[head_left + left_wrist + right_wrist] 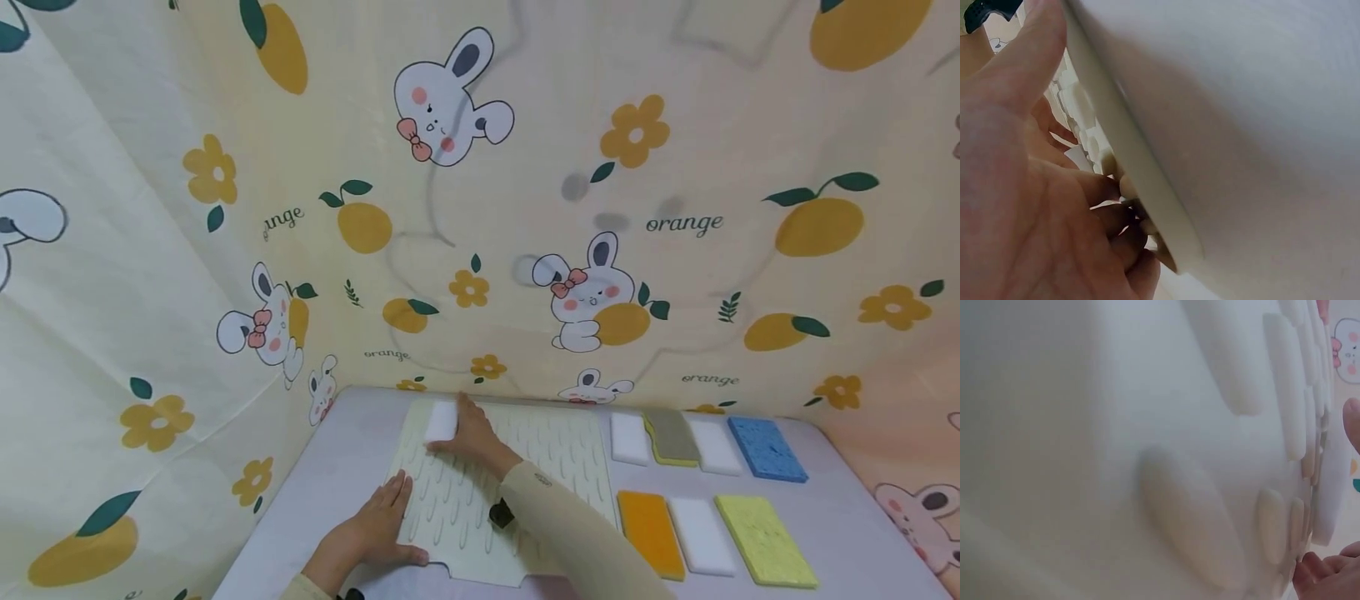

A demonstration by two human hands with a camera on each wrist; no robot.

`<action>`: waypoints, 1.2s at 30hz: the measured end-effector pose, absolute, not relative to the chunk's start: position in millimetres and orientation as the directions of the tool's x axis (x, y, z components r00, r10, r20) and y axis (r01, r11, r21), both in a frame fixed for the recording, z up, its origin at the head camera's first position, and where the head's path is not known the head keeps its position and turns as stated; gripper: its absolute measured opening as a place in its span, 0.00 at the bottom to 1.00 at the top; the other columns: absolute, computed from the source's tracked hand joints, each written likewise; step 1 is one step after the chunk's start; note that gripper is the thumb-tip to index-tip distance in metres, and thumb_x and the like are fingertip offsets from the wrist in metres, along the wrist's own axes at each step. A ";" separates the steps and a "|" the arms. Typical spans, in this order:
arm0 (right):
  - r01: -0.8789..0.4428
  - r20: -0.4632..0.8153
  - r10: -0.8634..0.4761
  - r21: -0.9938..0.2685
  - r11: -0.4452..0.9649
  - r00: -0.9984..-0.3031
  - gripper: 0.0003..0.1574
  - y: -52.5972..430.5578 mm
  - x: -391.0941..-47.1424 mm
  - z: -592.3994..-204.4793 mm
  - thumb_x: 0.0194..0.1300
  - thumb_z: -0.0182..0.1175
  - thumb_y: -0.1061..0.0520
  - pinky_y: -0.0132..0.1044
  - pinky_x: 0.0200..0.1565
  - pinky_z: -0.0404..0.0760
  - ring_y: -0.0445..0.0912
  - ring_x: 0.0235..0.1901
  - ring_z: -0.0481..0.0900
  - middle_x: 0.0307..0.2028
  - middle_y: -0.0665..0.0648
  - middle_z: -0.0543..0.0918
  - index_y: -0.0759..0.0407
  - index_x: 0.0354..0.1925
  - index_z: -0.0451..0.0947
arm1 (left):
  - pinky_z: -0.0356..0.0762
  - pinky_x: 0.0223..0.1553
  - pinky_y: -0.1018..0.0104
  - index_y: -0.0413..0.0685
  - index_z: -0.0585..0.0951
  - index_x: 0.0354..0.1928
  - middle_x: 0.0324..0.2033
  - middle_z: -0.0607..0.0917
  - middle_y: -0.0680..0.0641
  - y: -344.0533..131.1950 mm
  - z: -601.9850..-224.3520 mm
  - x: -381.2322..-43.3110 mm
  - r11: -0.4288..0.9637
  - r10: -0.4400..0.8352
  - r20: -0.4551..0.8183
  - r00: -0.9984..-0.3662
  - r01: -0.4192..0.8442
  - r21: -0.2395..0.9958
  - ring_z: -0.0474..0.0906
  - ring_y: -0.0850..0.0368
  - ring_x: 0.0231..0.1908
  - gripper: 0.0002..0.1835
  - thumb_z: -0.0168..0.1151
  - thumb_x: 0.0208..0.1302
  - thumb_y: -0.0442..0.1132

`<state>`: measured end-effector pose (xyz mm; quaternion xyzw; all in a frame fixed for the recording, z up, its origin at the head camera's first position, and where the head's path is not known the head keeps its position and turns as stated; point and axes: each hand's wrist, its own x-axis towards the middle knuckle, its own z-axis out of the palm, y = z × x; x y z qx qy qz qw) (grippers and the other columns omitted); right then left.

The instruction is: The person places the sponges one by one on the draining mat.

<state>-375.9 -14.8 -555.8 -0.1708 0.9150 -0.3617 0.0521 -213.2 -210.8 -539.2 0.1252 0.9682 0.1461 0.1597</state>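
A pale cream board [472, 562] with rows of raised oblong ridges lies on the table. On its far left part is a white sponge block [441, 422]. My right hand [474, 435] grips that block, thumb at its near edge and fingers at its right side. From the right wrist, the block [1330, 487] appears between thumb and fingers, beyond the ridges. My left hand [378, 523] rests at the board's near left corner, fingers extended over the left edge and thumb along the front edge. The left wrist view shows the board's rim [1129, 144] against the hand.
Right of the board, the back row holds a white block [628, 439], a grey-and-yellow sponge [671, 437], another white block [716, 445] and a blue sponge [767, 448]. Nearer are orange [651, 533], white [701, 535] and yellow [767, 540] ones. Patterned cloth [525, 208] hangs behind.
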 end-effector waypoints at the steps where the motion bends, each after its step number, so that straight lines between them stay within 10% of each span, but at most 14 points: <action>1: -0.275 0.027 -0.355 -0.688 0.671 -0.934 0.83 -13.5 -375.2 -556.0 0.57 0.82 0.33 0.60 0.78 0.65 0.66 0.81 0.57 0.84 0.69 0.52 0.66 0.86 0.42 | 0.55 0.80 0.37 0.29 0.57 0.82 0.83 0.54 0.29 -209.8 -538.6 -213.0 0.926 0.282 -0.271 -0.920 0.187 0.329 0.50 0.33 0.83 0.71 0.80 0.51 0.70; 36: -0.324 0.063 -0.408 -0.721 0.613 -0.911 0.72 99.1 -306.4 -509.0 0.65 0.75 0.31 0.65 0.78 0.62 0.63 0.83 0.52 0.85 0.62 0.52 0.55 0.88 0.45 | 0.49 0.82 0.36 0.26 0.55 0.82 0.83 0.51 0.27 -214.0 -542.7 -210.7 0.888 0.322 -0.243 -0.915 0.204 0.411 0.46 0.30 0.83 0.70 0.76 0.55 0.72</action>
